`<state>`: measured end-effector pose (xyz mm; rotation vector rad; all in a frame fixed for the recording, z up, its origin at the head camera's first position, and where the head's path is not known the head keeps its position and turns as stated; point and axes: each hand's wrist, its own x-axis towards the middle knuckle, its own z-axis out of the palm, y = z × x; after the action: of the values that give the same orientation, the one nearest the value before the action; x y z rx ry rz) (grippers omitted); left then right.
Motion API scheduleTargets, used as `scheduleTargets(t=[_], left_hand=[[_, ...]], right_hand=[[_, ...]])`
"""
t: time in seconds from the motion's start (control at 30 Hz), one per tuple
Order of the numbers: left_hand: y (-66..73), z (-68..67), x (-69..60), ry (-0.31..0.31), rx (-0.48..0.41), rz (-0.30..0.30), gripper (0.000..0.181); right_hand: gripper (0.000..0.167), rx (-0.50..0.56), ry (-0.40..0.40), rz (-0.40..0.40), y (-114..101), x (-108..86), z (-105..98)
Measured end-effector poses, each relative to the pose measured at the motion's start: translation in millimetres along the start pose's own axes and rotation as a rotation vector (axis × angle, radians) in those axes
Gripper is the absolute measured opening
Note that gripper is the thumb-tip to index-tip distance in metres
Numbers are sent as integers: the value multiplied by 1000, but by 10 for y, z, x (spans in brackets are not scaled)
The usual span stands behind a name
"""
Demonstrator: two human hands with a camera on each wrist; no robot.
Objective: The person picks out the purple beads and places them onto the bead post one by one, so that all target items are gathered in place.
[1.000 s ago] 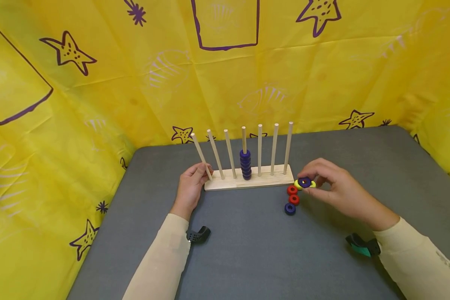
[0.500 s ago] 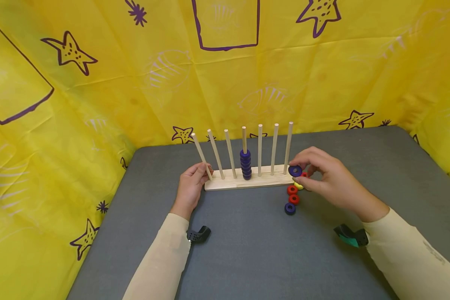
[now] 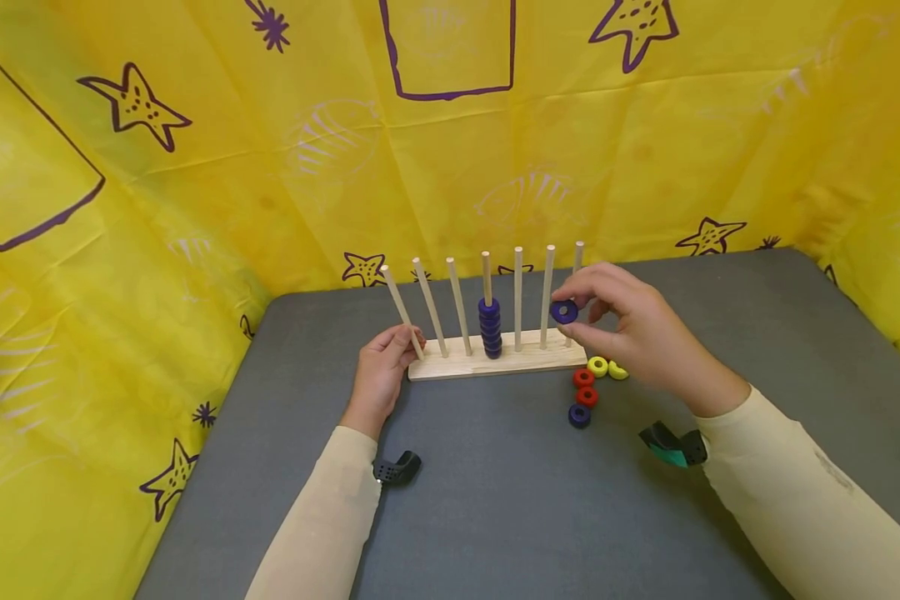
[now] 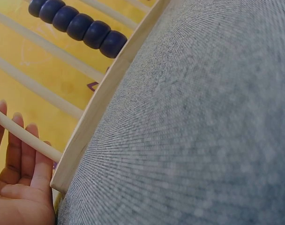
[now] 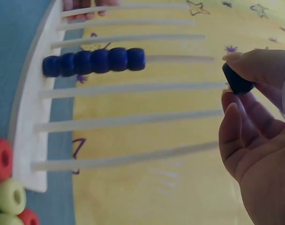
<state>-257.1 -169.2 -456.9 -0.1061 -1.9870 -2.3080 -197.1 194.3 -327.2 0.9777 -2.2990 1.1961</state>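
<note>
A wooden peg rack (image 3: pixel 457 363) with a row of upright pegs stands on the table; its middle peg carries a stack of dark blue beads (image 3: pixel 491 329). At the rack's left end, my left hand (image 3: pixel 381 371) holds the leftmost peg (image 4: pixel 27 137) low down, the fingers behind it. My right hand (image 3: pixel 630 333) pinches a blue ring bead (image 3: pixel 564 312) between thumb and fingers, in front of the right-hand pegs. In the right wrist view this bead (image 5: pixel 237 79) is level with the peg tips, apart from the middle peg's stack.
Loose beads lie off the rack's right end: red beads (image 3: pixel 584 378), yellow beads (image 3: pixel 597 367) and a blue bead (image 3: pixel 579 416). The right wrist view shows another red bead (image 5: pixel 29 217) beside the yellow ones. A yellow patterned cloth (image 3: pixel 450 167) hangs behind the grey table (image 3: pixel 480 500).
My right hand has lifted the blue bead from beside the yellow beads and carried it up and left, over the rack's right end. My left hand has stayed at the leftmost peg.
</note>
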Motion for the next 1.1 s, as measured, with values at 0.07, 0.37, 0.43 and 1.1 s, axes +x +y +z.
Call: scheduleTargets(t=[0.07,0.37,0.43,1.1], left_hand=[[-2,-3,2,-2,4,1,42],[-3,-12,-4,-12,8,0,44],[0,-13,-10,-12,8,1,45],[-2,-7,3,-20,-15,19,40]], right_hand=[[42,2,4,-2,-28,62,4],[39,24,23,-30,-107,293,47],[38,33,26,-28,-125,334,58],[32,59,29,24,-198,682,182]])
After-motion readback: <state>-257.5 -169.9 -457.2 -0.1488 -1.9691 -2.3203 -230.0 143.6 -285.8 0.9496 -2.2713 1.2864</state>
